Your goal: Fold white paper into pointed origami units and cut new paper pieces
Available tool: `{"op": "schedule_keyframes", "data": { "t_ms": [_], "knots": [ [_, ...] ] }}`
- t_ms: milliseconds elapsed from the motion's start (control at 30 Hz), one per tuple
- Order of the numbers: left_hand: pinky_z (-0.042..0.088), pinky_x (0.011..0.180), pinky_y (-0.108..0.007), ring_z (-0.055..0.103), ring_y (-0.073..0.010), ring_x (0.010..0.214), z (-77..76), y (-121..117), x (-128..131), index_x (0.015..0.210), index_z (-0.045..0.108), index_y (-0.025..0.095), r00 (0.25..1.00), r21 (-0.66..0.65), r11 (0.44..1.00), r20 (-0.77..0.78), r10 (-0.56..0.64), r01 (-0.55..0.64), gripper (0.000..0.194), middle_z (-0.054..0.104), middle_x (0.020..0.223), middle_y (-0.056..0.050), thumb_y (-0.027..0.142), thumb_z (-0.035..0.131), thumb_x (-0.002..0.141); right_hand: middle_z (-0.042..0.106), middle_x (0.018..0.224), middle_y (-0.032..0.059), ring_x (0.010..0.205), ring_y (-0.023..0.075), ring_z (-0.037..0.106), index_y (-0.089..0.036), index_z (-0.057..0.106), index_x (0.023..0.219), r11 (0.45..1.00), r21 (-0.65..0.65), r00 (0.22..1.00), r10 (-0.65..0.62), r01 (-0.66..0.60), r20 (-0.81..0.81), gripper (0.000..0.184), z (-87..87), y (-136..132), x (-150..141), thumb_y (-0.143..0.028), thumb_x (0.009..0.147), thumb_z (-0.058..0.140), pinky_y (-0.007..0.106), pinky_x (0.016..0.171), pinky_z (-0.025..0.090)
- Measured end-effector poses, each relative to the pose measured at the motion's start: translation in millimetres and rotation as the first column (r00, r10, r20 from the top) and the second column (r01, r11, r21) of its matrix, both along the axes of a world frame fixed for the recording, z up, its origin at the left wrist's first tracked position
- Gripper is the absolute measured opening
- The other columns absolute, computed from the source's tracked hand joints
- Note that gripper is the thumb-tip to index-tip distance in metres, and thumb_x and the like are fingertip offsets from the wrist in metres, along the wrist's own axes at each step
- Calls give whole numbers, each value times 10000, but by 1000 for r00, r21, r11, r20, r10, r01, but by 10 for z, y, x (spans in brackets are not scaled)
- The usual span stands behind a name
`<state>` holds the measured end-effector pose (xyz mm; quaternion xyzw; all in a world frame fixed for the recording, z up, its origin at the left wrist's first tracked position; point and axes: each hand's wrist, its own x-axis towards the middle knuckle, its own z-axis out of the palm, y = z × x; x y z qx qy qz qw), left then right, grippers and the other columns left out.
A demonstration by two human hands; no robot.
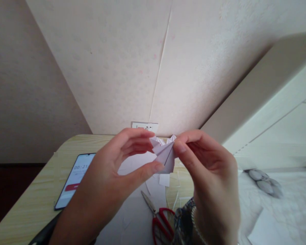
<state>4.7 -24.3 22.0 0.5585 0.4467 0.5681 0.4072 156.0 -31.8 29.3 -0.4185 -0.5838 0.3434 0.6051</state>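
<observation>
I hold a small folded piece of white paper (165, 154) up in front of me, above a pale wooden table (38, 197). My left hand (117, 173) pinches its left side between thumb and fingers. My right hand (209, 173) pinches its right side with thumb and forefinger. The paper has several creases and pointed flaps. Both hands are closed on it.
A phone (72, 180) with a lit timer screen lies on the table's left. Red-handled scissors (159, 217) and white paper scraps (164, 179) lie below my hands. A wall socket (145, 126) sits behind the table. A bed with white patterned cover (283, 200) is at the right.
</observation>
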Motion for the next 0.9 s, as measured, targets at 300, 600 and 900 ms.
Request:
{"op": "schedule_keyframes", "data": {
  "t_ms": [300, 600, 900],
  "knots": [
    [540, 638, -34, 732, -51, 686, -30, -10, -59, 759, 746, 321, 1000, 27, 1000, -21, 16, -16, 188, 768, 735, 131, 142, 778, 712, 778, 1013, -45, 884, 108, 671, -288, 749, 984, 998, -51, 998, 43, -40, 52, 106, 12, 69, 104, -315, 903, 686, 218, 768, 494],
    [532, 582, -43, 721, -53, 621, 5, -23, -4, 714, 741, 295, 987, -73, 996, 151, 57, -47, 165, 764, 660, 127, 142, 795, 684, 702, 746, -29, 779, 144, 618, -226, 686, 720, 943, -240, 954, 268, -231, 135, 118, 59, 100, 168, -286, 815, 723, 285, 722, 437],
    [545, 570, -92, 739, -93, 668, 44, -1, -38, 778, 792, 308, 987, -127, 991, 143, 66, -48, 99, 759, 645, 75, 235, 775, 714, 635, 673, -46, 685, 118, 570, -215, 640, 680, 969, -206, 969, 174, -136, 178, 193, 53, 65, 177, -289, 849, 697, 266, 651, 413]
  ]
}}
